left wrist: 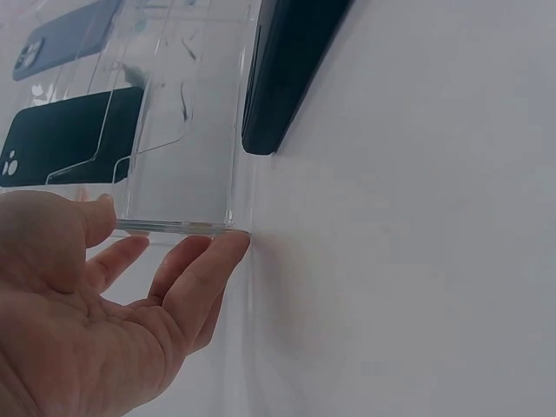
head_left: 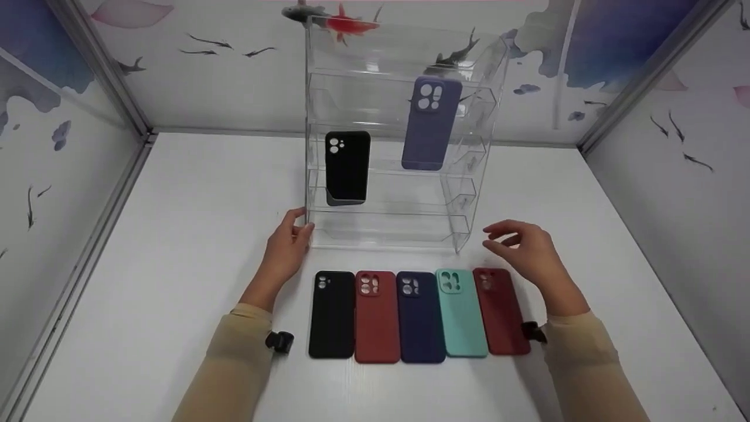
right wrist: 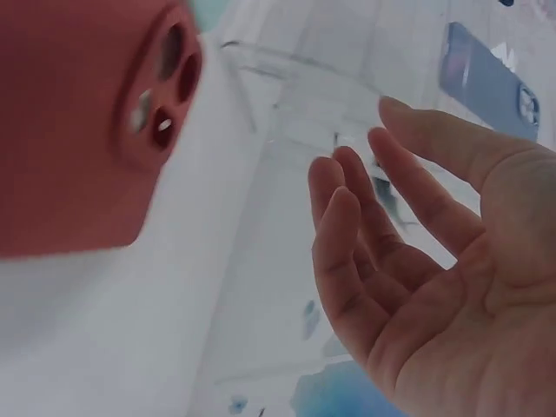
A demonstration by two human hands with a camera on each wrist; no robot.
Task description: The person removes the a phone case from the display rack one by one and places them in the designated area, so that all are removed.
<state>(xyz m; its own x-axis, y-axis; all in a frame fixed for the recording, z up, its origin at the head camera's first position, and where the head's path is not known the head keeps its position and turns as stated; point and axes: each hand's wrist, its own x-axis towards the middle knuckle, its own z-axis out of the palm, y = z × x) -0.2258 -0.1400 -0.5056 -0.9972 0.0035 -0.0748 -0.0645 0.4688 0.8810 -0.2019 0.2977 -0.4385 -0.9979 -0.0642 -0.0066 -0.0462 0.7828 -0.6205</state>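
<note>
A clear acrylic display stand [head_left: 387, 228] with several stepped tiers stands on the table. Its left side edge is held by my left hand [head_left: 287, 249], thumb in front and fingers along the side panel [left wrist: 182, 228]. On the stand lean a black phone case [head_left: 347, 167] at left and a purple phone case [head_left: 432, 126] higher at right. My right hand [head_left: 524, 249] hovers right of the stand's lower corner, fingers loosely bent and holding nothing. Below it lies a dark red phone case [head_left: 503, 319], also large in the right wrist view.
In the row before the stand lie another black case [head_left: 331, 316], a red case [head_left: 378, 322], a navy case [head_left: 422, 325] and a mint case [head_left: 466, 322]. Patterned panels [head_left: 234, 88] wall the white table [head_left: 205, 193] at the back and both sides.
</note>
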